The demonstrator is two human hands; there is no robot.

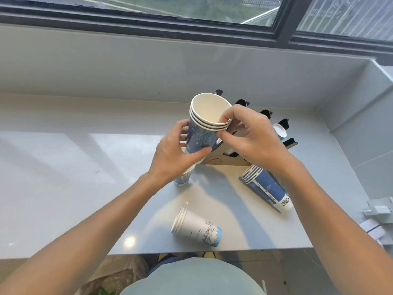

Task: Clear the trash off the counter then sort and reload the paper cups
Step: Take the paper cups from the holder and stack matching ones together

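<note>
**Nested blue cups held above the counter, rims being picked apart**

The person holds a nested stack of dark blue patterned paper cups [202, 128] in the air over the pale grey counter [63, 167], just in front of the brown cardboard cup rack with black tabs [251, 145]. The left hand [172, 158] is wrapped around the stack's lower body, thumb across the front. The right hand [253, 135] pinches the white rolled rims between thumb and fingertips.

Paper cups like these are probably very light and thin-walled, easy to crush, and nested ones tend to stick. The stiffer rim and base look like the better places to grip; squeezing mid-wall would likely dent them.

On the counter lie a white stack of printed cups on its side [195, 226] near the front edge, a blue-and-white stack on its side [265, 188] to the right, and small cups [185, 175] partly hidden under the left wrist. These crowd the space before the rack. A plastic bag [119, 273] sits below the counter edge.
</note>
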